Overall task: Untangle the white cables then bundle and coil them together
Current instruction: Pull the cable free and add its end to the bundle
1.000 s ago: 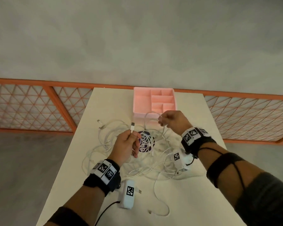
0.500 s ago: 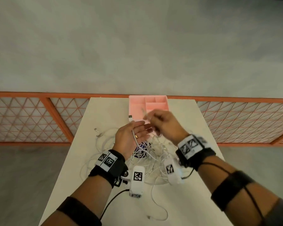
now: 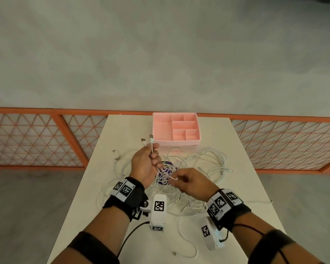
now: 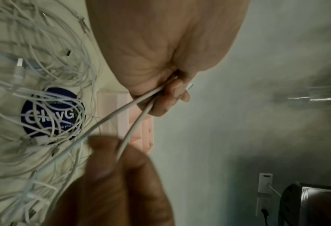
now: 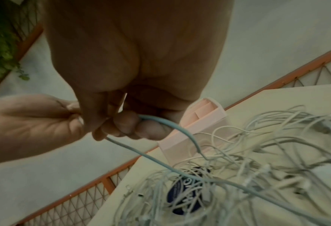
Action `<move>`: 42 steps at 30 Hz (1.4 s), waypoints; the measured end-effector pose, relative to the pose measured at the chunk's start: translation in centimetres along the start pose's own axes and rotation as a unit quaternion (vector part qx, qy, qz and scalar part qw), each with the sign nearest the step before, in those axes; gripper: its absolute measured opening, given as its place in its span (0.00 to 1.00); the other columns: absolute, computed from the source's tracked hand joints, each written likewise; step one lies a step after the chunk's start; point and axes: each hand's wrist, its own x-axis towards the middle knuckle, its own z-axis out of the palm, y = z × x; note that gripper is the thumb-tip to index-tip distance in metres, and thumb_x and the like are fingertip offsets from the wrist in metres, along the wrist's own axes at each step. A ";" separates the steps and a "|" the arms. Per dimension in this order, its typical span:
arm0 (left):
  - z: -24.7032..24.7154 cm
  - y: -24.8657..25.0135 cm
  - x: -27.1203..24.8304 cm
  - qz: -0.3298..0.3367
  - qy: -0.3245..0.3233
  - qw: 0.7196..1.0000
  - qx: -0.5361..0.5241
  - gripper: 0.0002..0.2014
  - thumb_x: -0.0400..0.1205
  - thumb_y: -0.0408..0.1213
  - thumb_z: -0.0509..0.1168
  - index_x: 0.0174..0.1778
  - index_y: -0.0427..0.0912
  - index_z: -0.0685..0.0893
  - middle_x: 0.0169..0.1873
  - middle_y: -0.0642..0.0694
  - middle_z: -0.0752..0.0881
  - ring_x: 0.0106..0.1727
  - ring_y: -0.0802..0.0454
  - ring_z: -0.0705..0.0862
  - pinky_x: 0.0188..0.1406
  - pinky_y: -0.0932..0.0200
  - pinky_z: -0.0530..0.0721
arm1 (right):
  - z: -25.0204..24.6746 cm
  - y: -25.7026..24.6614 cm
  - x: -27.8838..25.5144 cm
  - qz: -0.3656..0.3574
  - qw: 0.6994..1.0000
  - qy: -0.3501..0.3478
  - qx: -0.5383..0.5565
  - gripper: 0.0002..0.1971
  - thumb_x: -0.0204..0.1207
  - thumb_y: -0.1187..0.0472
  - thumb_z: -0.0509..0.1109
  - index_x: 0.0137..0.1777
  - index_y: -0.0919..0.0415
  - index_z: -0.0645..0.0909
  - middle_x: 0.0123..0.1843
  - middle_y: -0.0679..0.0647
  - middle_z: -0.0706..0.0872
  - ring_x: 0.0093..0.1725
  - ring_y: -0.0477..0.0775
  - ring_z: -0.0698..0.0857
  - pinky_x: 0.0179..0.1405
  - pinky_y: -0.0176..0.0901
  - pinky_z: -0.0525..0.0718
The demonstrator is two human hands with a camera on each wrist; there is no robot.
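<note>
A loose tangle of white cables [image 3: 202, 162] [image 5: 257, 160] [image 4: 35, 68] is spread over the middle of the white table [image 3: 122, 126]. My left hand [image 3: 147, 162] [image 4: 160, 61] is raised above the tangle and grips two cable ends, whose USB plugs [image 3: 151, 137] stick up past the fist. The two strands [image 4: 126, 110] run down from that fist to my right hand [image 3: 187, 181] [image 5: 126, 119], which pinches a cable [image 5: 153, 157] just right of and below the left hand. A dark blue round sticker [image 3: 165, 175] [image 4: 50, 113] [image 5: 184, 197] lies under the tangle.
A pink compartment tray [image 3: 176, 129] [image 5: 199, 122] stands at the table's far edge, just beyond the cables. One cable end [image 3: 174, 253] trails toward the near edge. An orange mesh railing [image 3: 46, 141] runs behind the table, with grey floor beyond.
The left hand now holds two plug ends instead of one. The right hand left the far side near the tray and came down toward me, sliding along the strands to below the left hand.
</note>
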 end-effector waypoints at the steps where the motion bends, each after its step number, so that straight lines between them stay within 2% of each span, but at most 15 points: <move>1: -0.1 0.3 0.0 0.004 0.000 1.000 -0.002 0.15 0.92 0.39 0.51 0.48 0.37 0.80 0.24 0.50 0.68 0.21 0.58 0.64 0.20 0.64 0.67 | -0.1 0.8 -0.2 -0.002 0.999 0.005 -0.046 0.08 0.81 0.53 0.71 0.42 0.54 0.85 0.26 0.44 0.78 0.28 0.43 0.75 0.32 0.32 0.73; 5: -0.8 2.6 -0.4 0.017 -0.017 0.999 -0.032 0.16 0.92 0.39 0.51 0.41 0.41 0.78 0.21 0.53 0.66 0.19 0.60 0.60 0.15 0.67 0.58 | -2.0 6.4 -0.5 0.079 0.956 0.132 -0.251 0.08 0.82 0.59 0.66 0.43 0.56 0.84 0.44 0.52 0.82 0.45 0.54 0.80 0.50 0.46 0.78; 7: -1.1 3.8 -0.5 0.012 -0.028 0.999 -0.045 0.16 0.90 0.39 0.51 0.37 0.44 0.76 0.20 0.54 0.65 0.17 0.60 0.59 0.13 0.67 0.56 | -3.5 8.5 -0.8 0.202 0.929 0.183 -0.251 0.06 0.81 0.57 0.68 0.47 0.54 0.86 0.52 0.57 0.80 0.54 0.61 0.79 0.58 0.51 0.80; 9: -1.3 4.5 -0.6 0.000 -0.037 0.999 -0.030 0.15 0.88 0.38 0.52 0.35 0.45 0.73 0.19 0.54 0.64 0.17 0.60 0.58 0.12 0.68 0.55 | -4.7 8.7 -0.5 0.261 0.937 0.181 -0.146 0.05 0.80 0.58 0.70 0.43 0.53 0.85 0.47 0.59 0.85 0.46 0.60 0.84 0.50 0.50 0.84; 12: -0.9 4.0 -1.0 0.030 -0.037 0.995 0.089 0.13 0.87 0.34 0.55 0.35 0.47 0.69 0.21 0.53 0.64 0.17 0.59 0.57 0.14 0.69 0.54 | -5.8 4.8 0.3 0.203 0.950 0.189 0.140 0.13 0.77 0.77 0.61 0.45 0.67 0.87 0.42 0.64 0.88 0.39 0.59 0.86 0.39 0.49 0.86; 15: -0.2 2.5 -1.1 0.123 -0.048 0.957 0.259 0.12 0.87 0.37 0.63 0.37 0.43 0.73 0.25 0.48 0.69 0.21 0.56 0.60 0.18 0.65 0.58 | -7.2 -0.9 0.8 0.107 0.936 0.183 0.282 0.12 0.76 0.76 0.59 0.48 0.75 0.86 0.45 0.70 0.88 0.42 0.64 0.87 0.46 0.56 0.86; 18: 1.1 1.3 -0.8 0.190 -0.051 0.935 0.295 0.11 0.85 0.41 0.68 0.46 0.35 0.86 0.26 0.44 0.69 0.21 0.53 0.61 0.21 0.64 0.60 | -7.6 -6.0 0.8 0.014 0.965 0.125 0.229 0.08 0.81 0.71 0.67 0.50 0.78 0.85 0.43 0.70 0.88 0.38 0.60 0.87 0.43 0.53 0.85; 22: 3.8 0.5 -0.6 0.142 -0.086 0.971 0.170 0.15 0.86 0.42 0.65 0.59 0.32 0.81 0.35 0.43 0.71 0.20 0.58 0.60 0.18 0.66 0.58 | -7.9 -10.2 1.1 -0.066 0.976 0.097 0.185 0.10 0.82 0.78 0.61 0.52 0.72 0.84 0.42 0.65 0.89 0.36 0.55 0.88 0.42 0.47 0.87; 27: 4.7 0.1 -0.7 0.121 -0.140 0.964 0.189 0.09 0.88 0.40 0.63 0.50 0.39 0.85 0.38 0.46 0.89 0.20 0.58 0.59 0.19 0.65 0.56 | -9.6 -12.4 0.8 -0.105 0.946 0.196 0.235 0.12 0.82 0.79 0.58 0.54 0.72 0.83 0.40 0.66 0.87 0.31 0.55 0.86 0.36 0.43 0.86; 29: 4.2 -0.4 -0.3 0.148 -0.135 0.940 0.276 0.09 0.88 0.39 0.64 0.50 0.38 0.87 0.44 0.40 0.91 0.18 0.62 0.65 0.21 0.64 0.60 | -10.5 -13.2 0.3 -0.138 0.925 0.216 0.281 0.13 0.82 0.79 0.58 0.54 0.70 0.83 0.39 0.65 0.87 0.31 0.55 0.85 0.34 0.42 0.85; 31: 3.3 -1.2 0.2 0.176 -0.122 0.907 0.362 0.11 0.87 0.37 0.65 0.49 0.33 0.88 0.38 0.48 0.91 0.20 0.68 0.76 0.27 0.65 0.69 | -11.8 -14.0 -0.2 -0.184 0.892 0.238 0.338 0.13 0.81 0.79 0.58 0.54 0.69 0.83 0.37 0.64 0.86 0.32 0.56 0.84 0.35 0.43 0.83; 34: 2.6 -1.6 0.6 0.193 -0.106 0.900 0.377 0.10 0.86 0.34 0.66 0.46 0.32 0.89 0.34 0.54 0.90 0.31 0.68 0.84 0.36 0.61 0.78 | -13.3 -14.6 -0.8 -0.225 0.869 0.263 0.354 0.14 0.80 0.79 0.59 0.55 0.67 0.83 0.35 0.61 0.85 0.32 0.56 0.82 0.34 0.43 0.81; 39: 2.9 0.0 1.3 0.190 -0.034 0.938 0.289 0.08 0.85 0.35 0.69 0.45 0.33 0.89 0.45 0.37 0.92 0.18 0.64 0.72 0.22 0.63 0.70 | -15.1 -11.0 -1.3 -0.059 0.892 0.388 0.225 0.18 0.72 0.78 0.56 0.48 0.65 0.86 0.29 0.58 0.81 0.24 0.53 0.75 0.23 0.39 0.73; 41: 3.0 0.6 1.6 0.200 -0.030 0.934 0.295 0.07 0.84 0.33 0.70 0.44 0.34 0.90 0.43 0.36 0.92 0.19 0.65 0.77 0.25 0.64 0.74 | -15.6 -8.5 -0.9 0.092 0.932 0.348 0.042 0.18 0.72 0.76 0.57 0.52 0.63 0.85 0.37 0.61 0.87 0.33 0.60 0.86 0.31 0.49 0.85; 42: 3.0 0.7 1.8 0.205 -0.040 0.926 0.315 0.06 0.83 0.33 0.70 0.42 0.36 0.90 0.41 0.38 0.93 0.23 0.65 0.81 0.31 0.63 0.78 | -15.6 -7.5 -0.7 0.172 0.938 0.291 -0.076 0.19 0.74 0.73 0.59 0.60 0.62 0.83 0.50 0.63 0.88 0.46 0.64 0.89 0.44 0.56 0.88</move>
